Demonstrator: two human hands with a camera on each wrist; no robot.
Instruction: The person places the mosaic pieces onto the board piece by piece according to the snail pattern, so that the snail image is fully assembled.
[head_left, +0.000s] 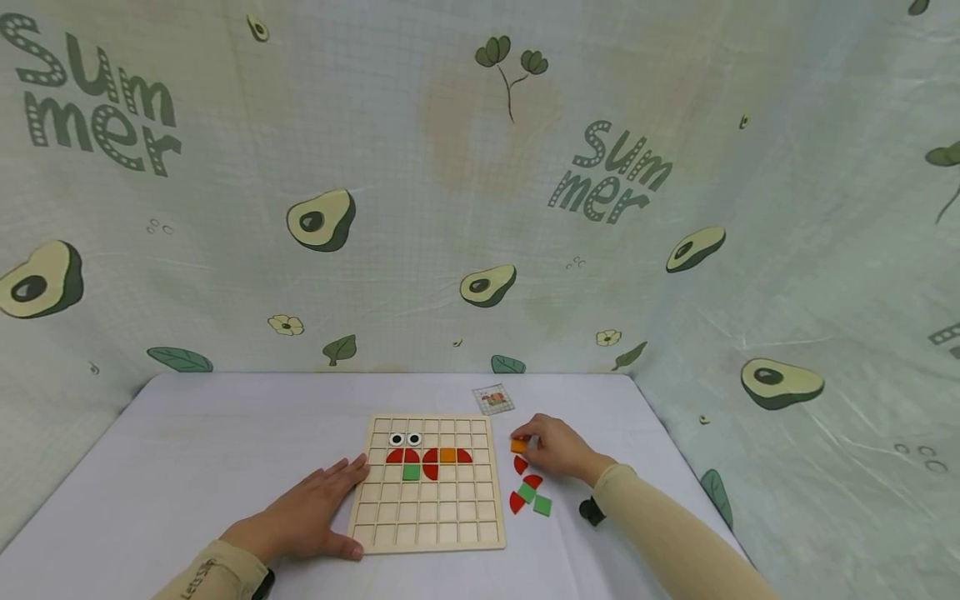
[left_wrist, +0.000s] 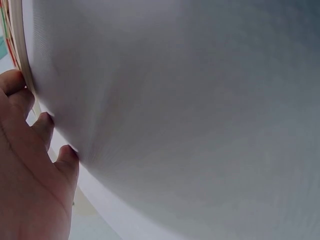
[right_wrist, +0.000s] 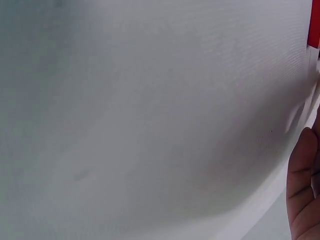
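We are looking at a wooden grid board [head_left: 427,535] that is lying flat on a white-covered counter [head_left: 225,450]. At the board's left edge, a left hand [head_left: 311,510] is resting with its fingers spread apart; its fingertips are touching that edge, and its thumb is lying at the board's near left corner. To the right of the board, a right hand [head_left: 558,448] is pinching an orange square [head_left: 518,447]; we are unable to tell whether that square is touching the counter. The 2 hands are lying well apart, with the board between them.

On the board, 2 eye tiles [head_left: 415,439] are sitting side by side in the 2nd row from the far edge. In the 3rd row, 4 red quarter-circles [head_left: 431,456] and a 2nd orange square [head_left: 447,455] are sitting, while a green square [head_left: 411,472] and a 5th red quarter-circle [head_left: 431,472] are occupying the 4th row.

Right of the board, 3 loose red quarter-circles [head_left: 521,465] and 2 loose green squares [head_left: 542,505] are lying near its edge. A picture card [head_left: 493,399] is lying just beside the board's far right corner. Behind the board, a pale cloth [head_left: 405,317] printed with avocados is hanging.
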